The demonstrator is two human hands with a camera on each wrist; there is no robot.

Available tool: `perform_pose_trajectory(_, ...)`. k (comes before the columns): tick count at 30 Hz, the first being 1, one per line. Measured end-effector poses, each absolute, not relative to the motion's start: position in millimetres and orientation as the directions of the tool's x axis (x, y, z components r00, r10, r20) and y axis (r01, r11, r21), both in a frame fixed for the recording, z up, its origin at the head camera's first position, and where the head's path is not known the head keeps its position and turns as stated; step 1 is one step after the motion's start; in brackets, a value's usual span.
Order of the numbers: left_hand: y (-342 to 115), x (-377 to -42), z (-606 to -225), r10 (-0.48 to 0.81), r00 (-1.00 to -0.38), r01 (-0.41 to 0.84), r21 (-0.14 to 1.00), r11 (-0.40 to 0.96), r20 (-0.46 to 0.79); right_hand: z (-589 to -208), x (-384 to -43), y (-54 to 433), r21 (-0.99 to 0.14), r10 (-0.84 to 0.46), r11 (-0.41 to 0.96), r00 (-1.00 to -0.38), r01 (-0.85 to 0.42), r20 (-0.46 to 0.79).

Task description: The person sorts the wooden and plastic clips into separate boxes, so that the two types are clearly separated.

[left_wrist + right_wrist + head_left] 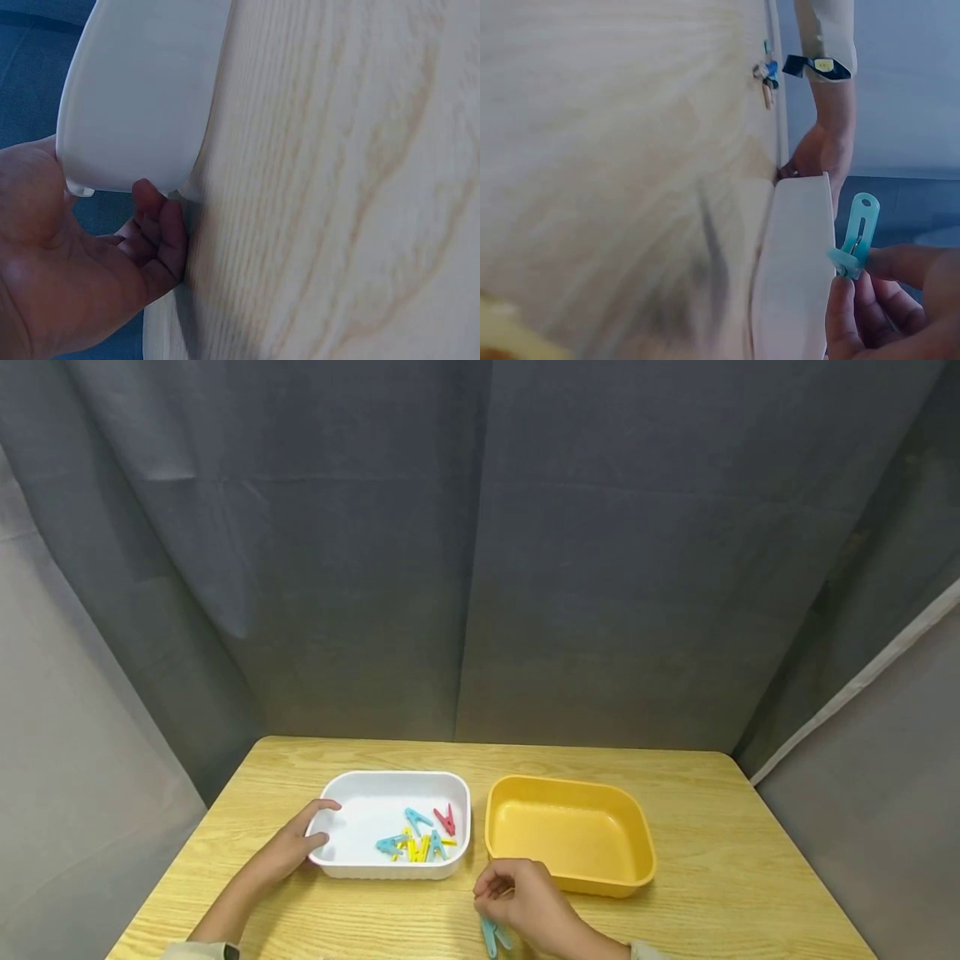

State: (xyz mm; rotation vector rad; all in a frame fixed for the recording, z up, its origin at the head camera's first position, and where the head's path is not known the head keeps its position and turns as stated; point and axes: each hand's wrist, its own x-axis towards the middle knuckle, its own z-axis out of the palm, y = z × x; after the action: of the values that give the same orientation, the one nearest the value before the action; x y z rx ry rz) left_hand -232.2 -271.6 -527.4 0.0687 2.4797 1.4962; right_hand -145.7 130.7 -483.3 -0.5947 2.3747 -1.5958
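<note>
My left hand (281,852) holds the left end of a white plastic bin (390,872), with the thumb and a finger over its rim. In the left wrist view the other fingers curl beside the wall of the bin. Several clothespins lie in the right part of the bin: light blue ones (416,818), yellow ones (412,850) and a red one (446,820). Between thumb and fingertips, my right hand (528,902) pinches a light blue clothespin (860,229). That hand is in front of the near left corner of a yellow bin (570,882), overlapping it in the head view.
Both bins stand side by side on a wood-grain table (697,860), the yellow one at right with no clothespins showing inside. Small coloured items (767,73) lie near the table's edge in the right wrist view. Grey curtains (360,568) hang behind the table.
</note>
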Motion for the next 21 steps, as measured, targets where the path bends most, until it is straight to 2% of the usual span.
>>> perform_pose_trajectory(10,-272.0,-232.5,-527.9,0.16,-0.97,-0.086,0.876,0.474,-0.182,-477.7,-169.6,106.6,-0.878,-0.419,0.359,-0.895,-0.317,0.152)
perform_pose_trajectory(21,-272.5,-234.0,-528.5,0.166,-0.971,-0.073,0.879,0.471,-0.17,-468.2,-193.8,80.9,-0.868,-0.35,0.381,-0.919,-0.318,0.183)
